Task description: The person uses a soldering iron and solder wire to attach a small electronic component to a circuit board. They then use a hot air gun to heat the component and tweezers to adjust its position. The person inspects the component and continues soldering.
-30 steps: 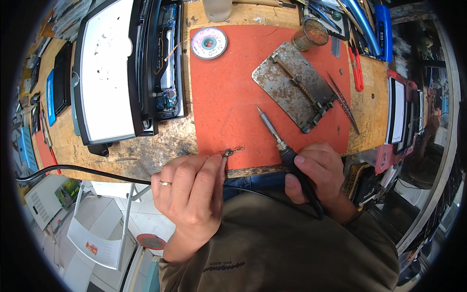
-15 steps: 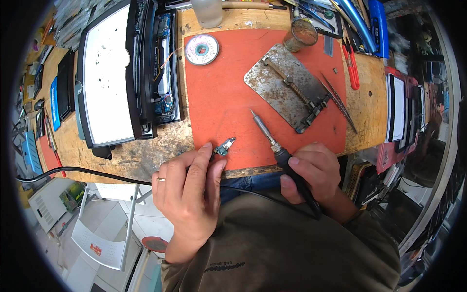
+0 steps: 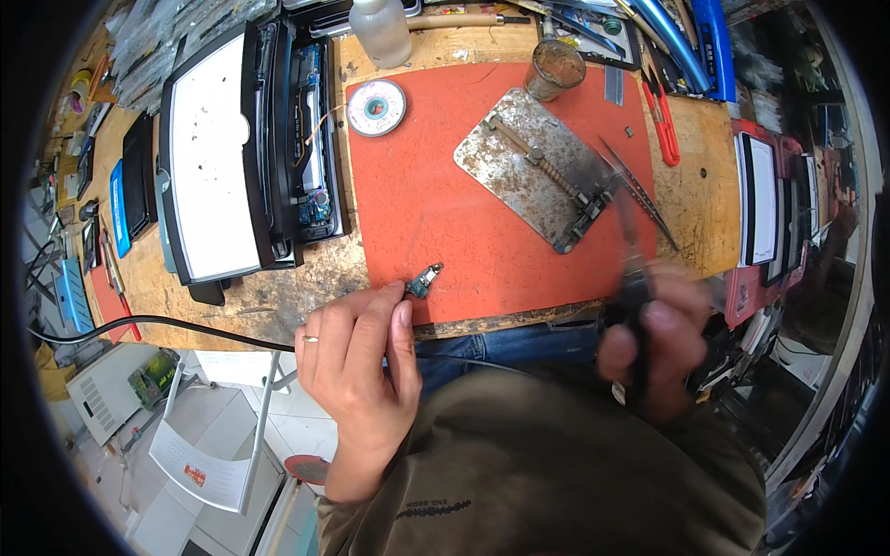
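Near the front edge of the orange mat [image 3: 491,185], my left hand [image 3: 357,347] pinches a small green circuit board [image 3: 424,282] between thumb and fingertips. A shiny metal part shows at the board's free end. Over to the right, my right hand [image 3: 663,338] is closed round the dark handle of a soldering iron [image 3: 632,292]; both are smeared by motion. The iron's tip points away from me, close to the near end of a pair of tweezers [image 3: 640,195]. Left of those lies a stained metal board holder [image 3: 533,171] with a clamp rail.
A spool of desoldering braid [image 3: 376,107] sits at the mat's far left, beside an opened device case [image 3: 218,157]. A brown-stained glass cup [image 3: 554,70], a clear bottle [image 3: 381,32] and a red-handled tool [image 3: 666,130] stand or lie farther back. A black cable [image 3: 176,322] crosses the front left.
My right hand has swung to the right with the soldering iron, away from the circuit board. The left hand keeps its pinch, almost unmoved. The whole view has shifted slightly.
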{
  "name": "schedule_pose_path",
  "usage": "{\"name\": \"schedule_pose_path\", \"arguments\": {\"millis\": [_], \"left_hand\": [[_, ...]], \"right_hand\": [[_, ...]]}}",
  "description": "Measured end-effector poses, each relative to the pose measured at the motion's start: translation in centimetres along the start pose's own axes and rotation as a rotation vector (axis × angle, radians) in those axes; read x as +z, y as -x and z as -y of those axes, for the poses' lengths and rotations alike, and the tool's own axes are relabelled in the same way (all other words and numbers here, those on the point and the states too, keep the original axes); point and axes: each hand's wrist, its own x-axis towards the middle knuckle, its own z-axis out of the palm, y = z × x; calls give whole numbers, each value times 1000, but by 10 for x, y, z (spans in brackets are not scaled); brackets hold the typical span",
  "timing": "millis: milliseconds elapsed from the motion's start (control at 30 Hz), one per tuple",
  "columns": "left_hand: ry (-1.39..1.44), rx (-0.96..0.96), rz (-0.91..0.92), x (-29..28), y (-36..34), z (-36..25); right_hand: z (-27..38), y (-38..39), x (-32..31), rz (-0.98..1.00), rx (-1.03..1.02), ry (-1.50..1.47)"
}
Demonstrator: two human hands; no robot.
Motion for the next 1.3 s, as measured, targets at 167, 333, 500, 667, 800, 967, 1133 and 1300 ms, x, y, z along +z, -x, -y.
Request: {"name": "schedule_pose_path", "arguments": {"millis": [167, 333, 500, 667, 800, 967, 1133, 1300], "left_hand": [[-23, 18, -36, 5, -2, -2], [0, 39, -35, 5, -2, -1], [-6, 74, -59, 6, 1, 3], [43, 45, -73, 7, 6, 7], [267, -37, -211, -1, -2, 10], [517, -115, -154, -27, -44, 4], [606, 66, 127, 25, -117, -7], [163, 325, -177, 31, -128, -4]], "right_hand": [[-46, 0, -56, -134, 44, 601], [-72, 1, -84, -60, 168, 805], [-77, 1, -92, 4, 351, 862], [-82, -1, -112, 170, 397, 780], [-71, -9, -115, 313, 440, 807], [-37, -20, -84, 25, 447, 666], [-25, -31, -52, 346, 431, 581], [-20, -36, -53, 272, 508, 540]]}}
